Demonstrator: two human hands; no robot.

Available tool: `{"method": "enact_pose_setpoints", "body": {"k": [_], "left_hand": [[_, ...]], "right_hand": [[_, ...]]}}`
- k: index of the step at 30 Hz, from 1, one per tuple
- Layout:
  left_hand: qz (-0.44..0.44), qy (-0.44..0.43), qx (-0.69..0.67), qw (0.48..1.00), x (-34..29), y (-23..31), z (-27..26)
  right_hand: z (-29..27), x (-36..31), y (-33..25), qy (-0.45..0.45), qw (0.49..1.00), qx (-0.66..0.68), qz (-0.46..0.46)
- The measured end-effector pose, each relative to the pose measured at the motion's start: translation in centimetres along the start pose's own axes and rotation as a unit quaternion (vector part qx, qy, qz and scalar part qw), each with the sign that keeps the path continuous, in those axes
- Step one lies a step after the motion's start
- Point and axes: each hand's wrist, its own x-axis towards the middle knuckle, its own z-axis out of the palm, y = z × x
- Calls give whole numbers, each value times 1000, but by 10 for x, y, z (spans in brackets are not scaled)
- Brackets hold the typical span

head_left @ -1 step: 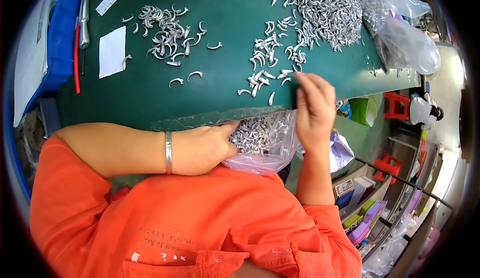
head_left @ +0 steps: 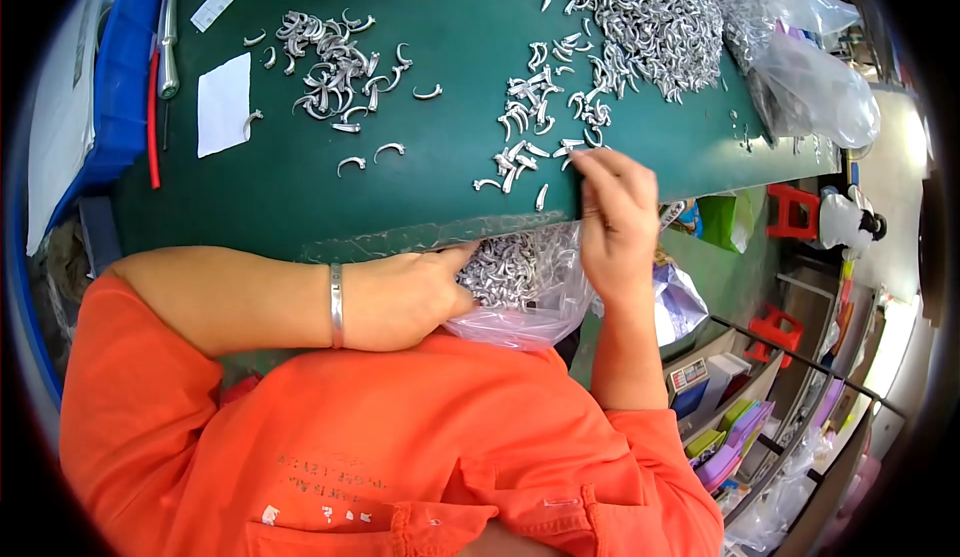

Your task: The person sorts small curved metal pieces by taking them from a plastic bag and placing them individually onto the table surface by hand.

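Note:
A clear plastic bag (head_left: 530,327) full of small curved silver metal pieces (head_left: 505,269) lies against my body at the table's near edge. My left hand (head_left: 405,297) is closed on the bag's left rim, finger and thumb at its mouth. My right hand (head_left: 620,207) hangs above the table edge at the bag's right, fingers stretched out and bent slightly down. Its fingertips reach a loose metal piece (head_left: 567,164), which they partly cover. Beyond them is a loose scatter of the same pieces (head_left: 528,107). Nothing shows held in the right hand.
A big heap of metal pieces (head_left: 650,22) lies at the far right of the green table (head_left: 430,172), a smaller pile (head_left: 335,67) at the left. White paper (head_left: 223,107), a red rod (head_left: 154,122) and a blue bin (head_left: 125,77) are leftmost. Plastic bags (head_left: 815,77) stand right; red stools (head_left: 793,212) beyond.
My right hand has shifted a little left and toward me, and its fingertips now cover part of a loose metal piece. The left hand and bag stay put.

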Motion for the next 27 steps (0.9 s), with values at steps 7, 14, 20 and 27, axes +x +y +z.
{"method": "enact_pose_setpoints", "body": {"k": [7,14,20,27], "left_hand": [[3,2,12,1000,-1,-3,2],[11,71,-28,997,1,-3,11],[2,66,-14,998,4,1,12],[87,182,-40,979,6,-2,17]], "right_hand": [[-2,-5,4,42,996,46,70],[-19,-14,-14,47,995,92,-14],[-72,-35,-16,-490,866,63,76],[-76,-6,-17,-234,969,83,12]]}}
